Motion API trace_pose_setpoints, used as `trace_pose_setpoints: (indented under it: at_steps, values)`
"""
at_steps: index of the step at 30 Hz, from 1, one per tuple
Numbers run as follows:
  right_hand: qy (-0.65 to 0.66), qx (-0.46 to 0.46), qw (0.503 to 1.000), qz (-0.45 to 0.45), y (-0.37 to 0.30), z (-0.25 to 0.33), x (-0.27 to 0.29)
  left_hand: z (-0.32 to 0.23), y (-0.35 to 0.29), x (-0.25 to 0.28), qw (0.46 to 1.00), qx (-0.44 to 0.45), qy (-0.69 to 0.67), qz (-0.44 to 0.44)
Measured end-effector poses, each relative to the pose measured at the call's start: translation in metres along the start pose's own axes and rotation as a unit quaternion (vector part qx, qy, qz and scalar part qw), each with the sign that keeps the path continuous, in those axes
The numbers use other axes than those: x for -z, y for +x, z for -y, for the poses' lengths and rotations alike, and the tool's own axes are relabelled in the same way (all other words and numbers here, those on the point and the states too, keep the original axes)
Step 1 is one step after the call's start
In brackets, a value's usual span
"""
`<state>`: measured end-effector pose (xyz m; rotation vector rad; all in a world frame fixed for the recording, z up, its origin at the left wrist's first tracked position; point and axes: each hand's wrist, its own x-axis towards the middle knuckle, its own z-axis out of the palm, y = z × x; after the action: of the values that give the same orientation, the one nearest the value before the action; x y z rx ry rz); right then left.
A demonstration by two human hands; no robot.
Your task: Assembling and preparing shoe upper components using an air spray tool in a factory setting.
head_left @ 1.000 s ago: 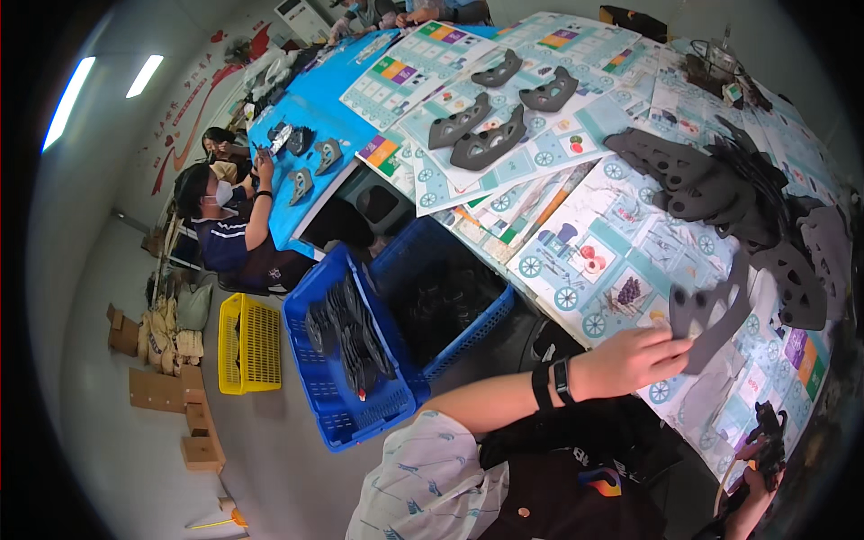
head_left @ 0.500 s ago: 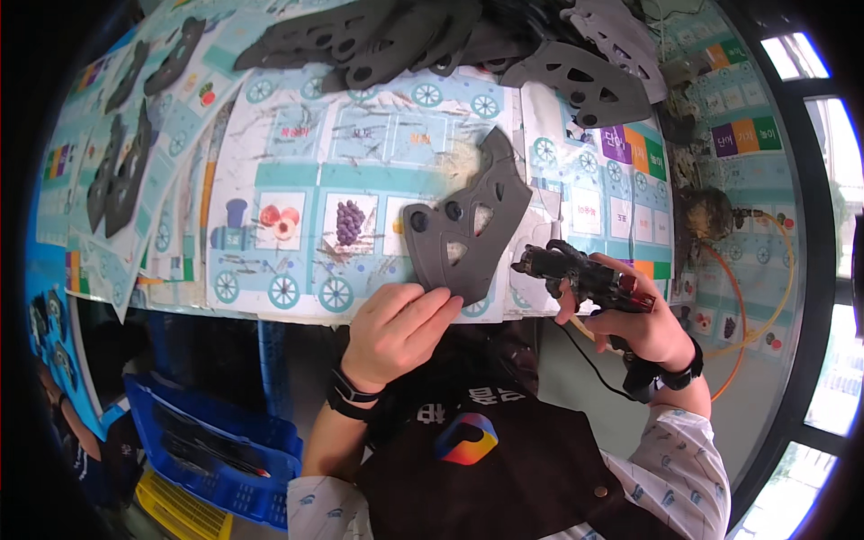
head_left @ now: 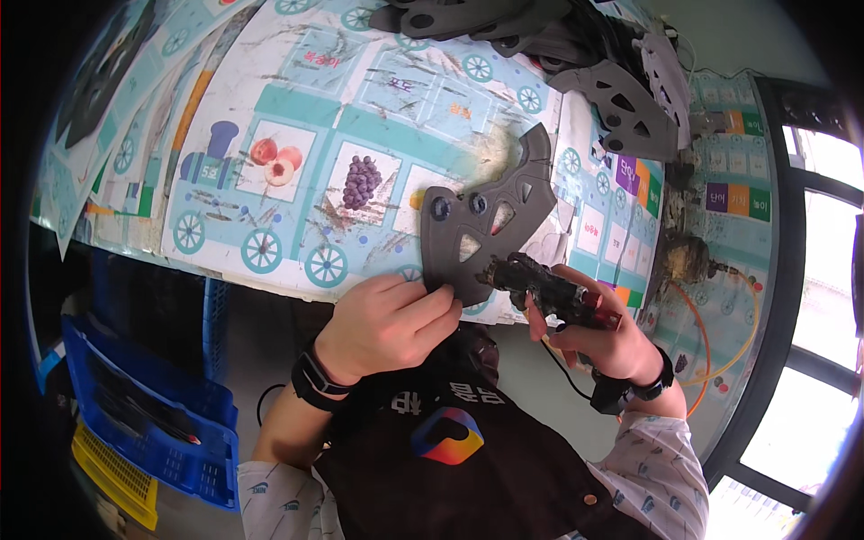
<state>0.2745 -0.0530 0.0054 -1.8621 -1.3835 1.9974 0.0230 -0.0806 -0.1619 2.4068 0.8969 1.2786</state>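
A grey, curved flat panel (head_left: 441, 241) with round and triangular cut-outs lies at the near edge of the table. My left hand (head_left: 385, 328) pinches its near end between thumb and fingers. In my right hand (head_left: 601, 344) is a small spray gun (head_left: 551, 292), caked in dark residue and showing some red at its rear. Its nozzle points left, close over the panel's lower right side. Whether anything comes out of the nozzle cannot be seen.
Printed sheets with fruit pictures (head_left: 310, 225) cover the smudged table. More grey panels (head_left: 621, 103) are heaped at the far side, and dark ones (head_left: 103, 81) lie at far left. Blue crates (head_left: 148, 414) and a yellow crate (head_left: 112, 472) stand below left. Orange and yellow hoses (head_left: 697, 328) hang at right.
The view has shifted and turned. The spray gun has come closer to the panel, its nozzle now over the panel's side. My left hand keeps its pinch on the near end.
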Motion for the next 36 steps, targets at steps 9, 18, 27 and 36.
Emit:
trace_pose_setpoints:
  at_steps: [9, 18, 27, 36]
  values:
    - [-0.035, -0.010, 0.999, 0.002, 0.005, 0.001, -0.005, 0.002, 0.000, 0.001, 1.000, -0.002, -0.008, 0.012]
    - [-0.024, -0.009, 1.000, 0.012, 0.004, 0.010, -0.013, 0.002, 0.001, 0.002, 1.000, -0.001, -0.013, 0.018]
    - [-0.022, -0.005, 1.000, -0.015, 0.003, 0.007, -0.013, 0.001, 0.002, 0.001, 1.000, 0.004, -0.018, 0.009]
    - [-0.023, 0.009, 1.000, 0.010, 0.005, 0.004, -0.015, 0.001, 0.002, 0.001, 1.000, 0.004, -0.017, 0.012]
